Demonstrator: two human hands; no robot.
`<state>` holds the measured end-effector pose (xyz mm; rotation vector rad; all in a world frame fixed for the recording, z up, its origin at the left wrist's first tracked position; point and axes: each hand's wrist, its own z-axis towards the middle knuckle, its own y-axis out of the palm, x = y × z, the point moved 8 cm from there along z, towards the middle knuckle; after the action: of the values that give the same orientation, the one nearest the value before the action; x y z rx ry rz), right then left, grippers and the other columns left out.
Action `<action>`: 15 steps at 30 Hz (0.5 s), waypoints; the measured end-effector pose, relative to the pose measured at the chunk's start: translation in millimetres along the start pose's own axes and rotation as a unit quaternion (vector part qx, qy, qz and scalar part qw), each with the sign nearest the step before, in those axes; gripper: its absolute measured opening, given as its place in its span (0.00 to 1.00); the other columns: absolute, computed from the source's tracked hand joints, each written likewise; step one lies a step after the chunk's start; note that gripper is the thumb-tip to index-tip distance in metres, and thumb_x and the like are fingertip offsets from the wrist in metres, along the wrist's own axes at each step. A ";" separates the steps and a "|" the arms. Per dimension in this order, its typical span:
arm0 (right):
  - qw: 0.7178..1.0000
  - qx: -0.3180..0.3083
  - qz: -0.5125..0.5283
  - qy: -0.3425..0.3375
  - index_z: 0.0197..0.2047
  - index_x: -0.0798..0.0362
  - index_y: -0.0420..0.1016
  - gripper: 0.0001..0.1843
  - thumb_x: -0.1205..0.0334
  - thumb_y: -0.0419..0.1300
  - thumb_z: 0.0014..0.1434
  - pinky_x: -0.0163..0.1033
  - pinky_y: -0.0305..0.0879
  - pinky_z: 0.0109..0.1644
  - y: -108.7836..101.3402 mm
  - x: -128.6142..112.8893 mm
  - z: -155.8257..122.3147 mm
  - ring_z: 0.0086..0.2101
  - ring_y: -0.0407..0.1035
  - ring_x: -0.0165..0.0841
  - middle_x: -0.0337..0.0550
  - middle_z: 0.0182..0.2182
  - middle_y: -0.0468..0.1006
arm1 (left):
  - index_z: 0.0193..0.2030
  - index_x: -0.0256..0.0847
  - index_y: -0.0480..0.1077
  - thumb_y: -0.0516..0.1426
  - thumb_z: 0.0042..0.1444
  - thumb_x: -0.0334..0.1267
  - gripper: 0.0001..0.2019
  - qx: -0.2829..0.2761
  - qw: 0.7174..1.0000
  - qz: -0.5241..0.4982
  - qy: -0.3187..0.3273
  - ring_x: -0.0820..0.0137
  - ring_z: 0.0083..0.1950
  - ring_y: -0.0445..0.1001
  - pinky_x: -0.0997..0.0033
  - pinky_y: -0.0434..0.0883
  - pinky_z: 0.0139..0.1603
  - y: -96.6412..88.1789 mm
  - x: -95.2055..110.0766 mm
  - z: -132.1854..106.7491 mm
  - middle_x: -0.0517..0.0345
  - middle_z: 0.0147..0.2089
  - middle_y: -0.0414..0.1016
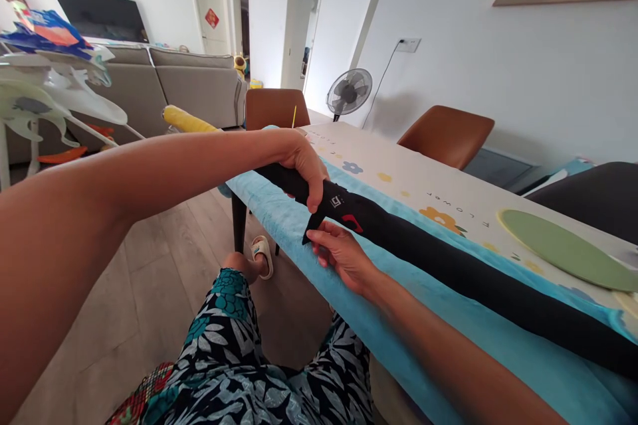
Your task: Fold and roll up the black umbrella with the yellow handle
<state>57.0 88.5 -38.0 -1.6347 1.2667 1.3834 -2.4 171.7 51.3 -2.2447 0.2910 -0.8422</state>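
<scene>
A long black fabric-covered, limb-like shape [423,249] lies across a light blue towel [419,319]. A black wrap with a pale logo and a red mark is around its middle. My left hand [306,163] is closed over the shape from above, thumb on the near side by the logo. With thumb and fingers, my right hand [343,254] pinches the loose pointed end of a black strap [314,222] below the wrap. What the black fabric covers is hidden.
The towel lies along the near edge of a flower-patterned table [369,153]. A green oval mat [563,246] rests at the right. Beyond are brown chairs [448,136], a fan [349,91] and a grey sofa [194,83]. A yellow roll [189,119] shows past my left forearm.
</scene>
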 end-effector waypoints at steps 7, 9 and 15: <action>0.990 -0.106 -0.004 0.094 0.32 0.55 0.66 0.11 0.56 0.58 0.52 0.28 0.37 0.11 25.4 10.9 -16.8 0.10 0.50 0.19 0.31 0.16 0.67 | 0.37 0.43 0.73 0.62 0.34 0.42 0.18 -0.078 0.997 0.010 0.020 0.68 0.29 0.70 0.67 0.69 0.28 19.4 -4.3 5.3 0.59 0.27 0.72; 0.987 -0.114 0.004 0.115 0.36 0.54 0.66 0.11 0.56 0.58 0.53 0.27 0.38 0.10 29.3 14.2 -19.9 0.09 0.52 0.18 0.34 0.23 0.73 | 0.36 0.43 0.73 0.62 0.33 0.41 0.18 -0.078 0.997 -0.018 0.015 0.68 0.28 0.70 0.67 0.69 0.28 21.4 -6.0 6.0 0.60 0.26 0.72; 0.976 -0.114 -0.141 0.124 0.39 0.53 0.66 0.13 0.52 0.50 0.59 0.30 0.52 0.11 27.8 23.6 -23.2 0.13 0.65 0.24 0.41 0.31 0.76 | 0.36 0.43 0.71 0.64 0.30 0.40 0.21 -0.007 1.000 0.008 0.010 0.69 0.30 0.70 0.70 0.68 0.30 25.5 -9.2 5.1 0.63 0.29 0.72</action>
<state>38.4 52.1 -52.2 -2.1082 0.9824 1.2106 -5.3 160.0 26.4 -2.2449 0.3257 -0.8573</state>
